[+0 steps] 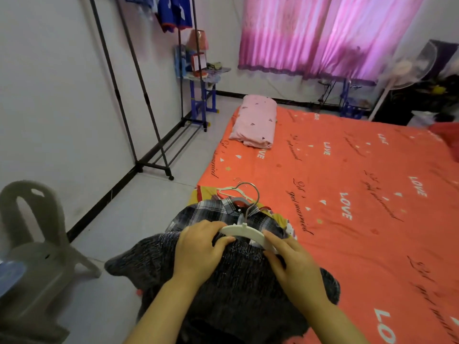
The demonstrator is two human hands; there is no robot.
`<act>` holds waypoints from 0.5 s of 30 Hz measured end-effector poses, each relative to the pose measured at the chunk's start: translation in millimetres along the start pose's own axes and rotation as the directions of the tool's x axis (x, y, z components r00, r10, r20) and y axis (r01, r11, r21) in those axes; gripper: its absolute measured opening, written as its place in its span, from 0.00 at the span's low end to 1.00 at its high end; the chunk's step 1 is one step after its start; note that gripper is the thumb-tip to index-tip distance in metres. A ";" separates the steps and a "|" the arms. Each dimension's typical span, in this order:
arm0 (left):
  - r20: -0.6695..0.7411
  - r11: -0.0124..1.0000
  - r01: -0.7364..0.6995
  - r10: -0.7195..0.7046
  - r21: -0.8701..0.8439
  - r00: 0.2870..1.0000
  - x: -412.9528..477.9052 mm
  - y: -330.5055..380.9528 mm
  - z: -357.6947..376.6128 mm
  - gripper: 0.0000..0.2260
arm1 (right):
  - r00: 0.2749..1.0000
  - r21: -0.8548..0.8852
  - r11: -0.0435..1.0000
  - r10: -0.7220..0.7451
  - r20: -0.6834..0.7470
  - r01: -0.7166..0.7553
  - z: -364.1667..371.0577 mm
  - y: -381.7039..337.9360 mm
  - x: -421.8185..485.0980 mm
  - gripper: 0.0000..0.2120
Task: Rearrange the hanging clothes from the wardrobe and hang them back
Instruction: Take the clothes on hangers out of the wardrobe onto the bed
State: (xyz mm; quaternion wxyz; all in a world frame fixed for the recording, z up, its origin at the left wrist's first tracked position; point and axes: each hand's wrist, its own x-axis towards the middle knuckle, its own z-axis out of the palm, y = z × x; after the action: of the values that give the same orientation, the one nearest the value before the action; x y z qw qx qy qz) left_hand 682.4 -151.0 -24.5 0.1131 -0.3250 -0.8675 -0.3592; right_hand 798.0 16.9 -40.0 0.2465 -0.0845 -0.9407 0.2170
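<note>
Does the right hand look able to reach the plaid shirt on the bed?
Probably yes. The plaid shirt lies just beyond the white hanger that the right hand holds, with nothing between them. The hand would have to leave the hanger first.

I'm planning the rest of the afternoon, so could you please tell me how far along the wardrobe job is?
Done: several clothes lie piled on the bed corner, a plaid shirt among them; blue clothes hang on the rack. In hand: the left hand and right hand hold a hanger at the neck of a dark top. Left: fit that hanger, then return the pile to the rack.
</note>
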 end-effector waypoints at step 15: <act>0.171 0.982 0.165 -0.179 0.090 0.969 180.5 -103.6 137.7 0.11 | 0.972 0.051 0.985 0.156 0.174 -0.167 118.7 132.8 171.2 0.21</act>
State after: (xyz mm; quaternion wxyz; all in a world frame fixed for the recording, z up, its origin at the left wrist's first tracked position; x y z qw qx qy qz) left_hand 482.9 -22.9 -102.5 0.0156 -0.2749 -0.9119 -0.3042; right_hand 597.5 137.3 -119.7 0.1498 -0.1337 -0.9407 0.2735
